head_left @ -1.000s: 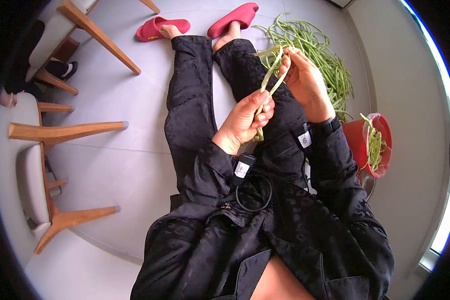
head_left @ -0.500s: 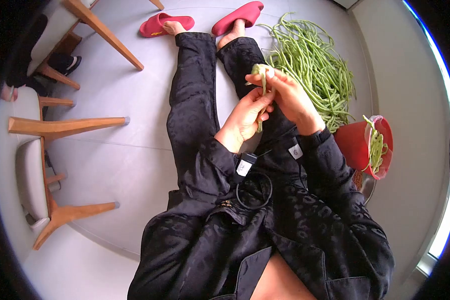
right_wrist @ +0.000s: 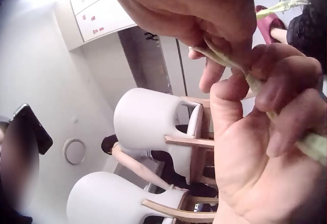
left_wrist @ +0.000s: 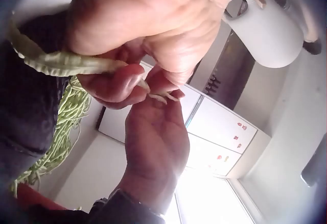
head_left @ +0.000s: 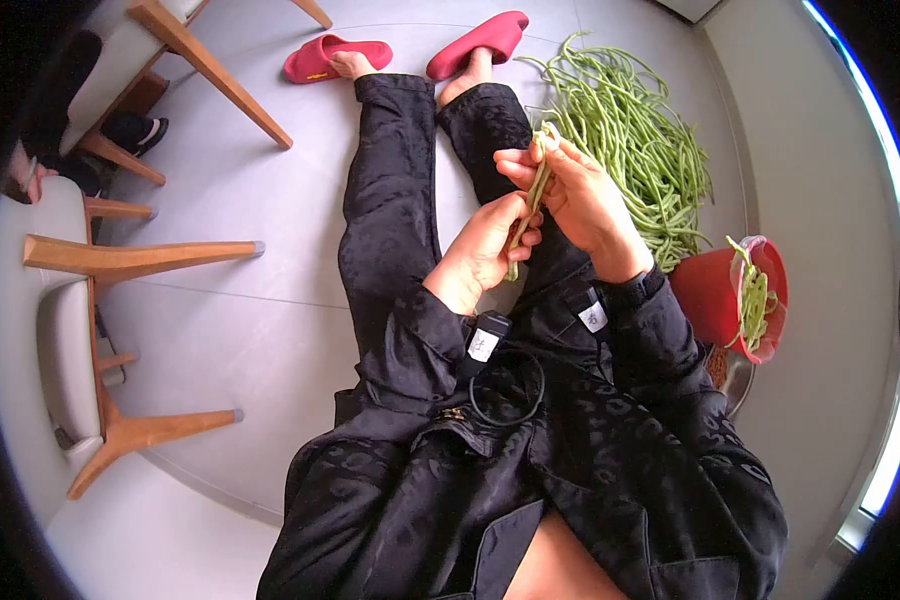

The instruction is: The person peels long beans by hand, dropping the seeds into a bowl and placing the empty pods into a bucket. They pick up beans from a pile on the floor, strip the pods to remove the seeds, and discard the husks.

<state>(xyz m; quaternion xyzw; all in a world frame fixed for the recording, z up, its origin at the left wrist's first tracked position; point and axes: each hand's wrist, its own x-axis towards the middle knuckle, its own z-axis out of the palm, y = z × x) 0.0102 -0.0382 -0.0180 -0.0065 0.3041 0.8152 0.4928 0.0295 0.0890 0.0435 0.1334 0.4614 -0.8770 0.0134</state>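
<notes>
The left hand (head_left: 482,250) curls its fingers round a pale green bean pod (head_left: 526,222), whose lower end sticks out below the fist. Just above it the right hand (head_left: 592,208) pinches the pod's upper end between thumb and fingers. In the left wrist view, a wrinkled stretch of pod (left_wrist: 64,65) runs out of the left hand (left_wrist: 148,20), with thin ends between both hands. The right wrist view shows the pod (right_wrist: 222,58) split into two strands at the right hand's fingertips. A large heap of long green beans (head_left: 635,150) lies on the floor beyond the right hand.
A red bucket (head_left: 705,290) holding green pods (head_left: 755,305) stands right of the right forearm, near the wall. Wooden-legged chairs (head_left: 70,360) are at the left. Pink slippers (head_left: 338,62) are on the feet. Another person's arm (right_wrist: 140,168) shows behind the chairs.
The hands came closer together as the right hand moved down and in. Over the last half second the left hand slid slightly lower, showing more pod between them.
</notes>
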